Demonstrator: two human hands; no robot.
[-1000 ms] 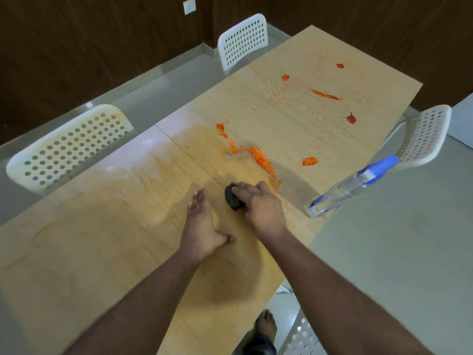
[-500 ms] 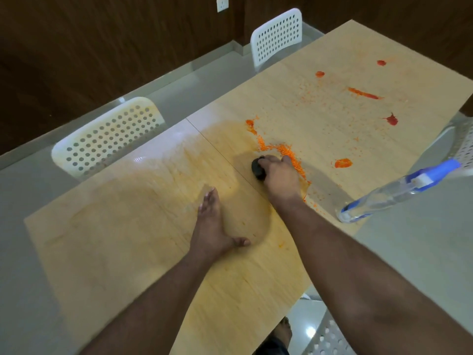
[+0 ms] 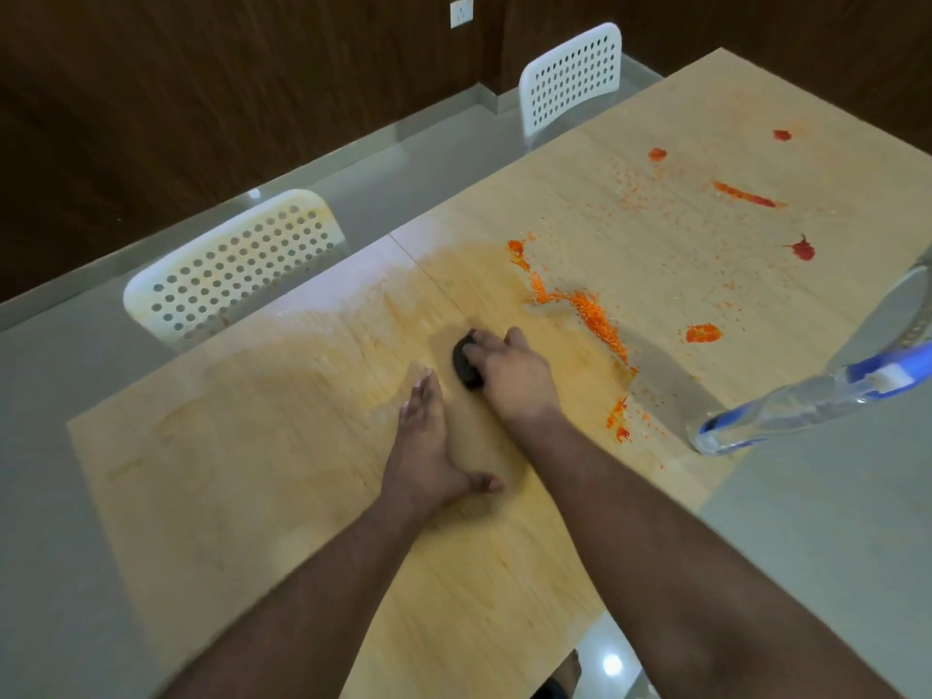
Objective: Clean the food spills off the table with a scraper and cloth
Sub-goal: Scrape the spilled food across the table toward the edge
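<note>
1. Dark wood-panelled walls behind, pale wooden table top (image 3: 655, 234) below, white perforated plastic chairs (image 3: 232, 274) along the far side.
2. Right hand (image 3: 509, 375) curled over a small black rounded scraper (image 3: 463, 366), fingertips hooked over its top; blade edge hidden, so contact with the wood cannot be told.
3. Left hand (image 3: 428, 446) lying flat beside it, fingers straight and pressed together, thumb splayed sideways, bracing on the table.
4. Orange-red food spills (image 3: 590, 310) just beyond and to the thumb side of the right fingers, more blots scattered well past them.
5. Clear plastic spray bottle with blue trigger (image 3: 787, 406) out past the right wrist, near the table edge.
6. No cloth visible anywhere.
7. Scraper judged light and rigid, probably slick where wet; best taken low over the rounded back, palm bearing down so the edge bites without skating.
8. Damp sheen around both hands suggests a slippery surface.
</note>
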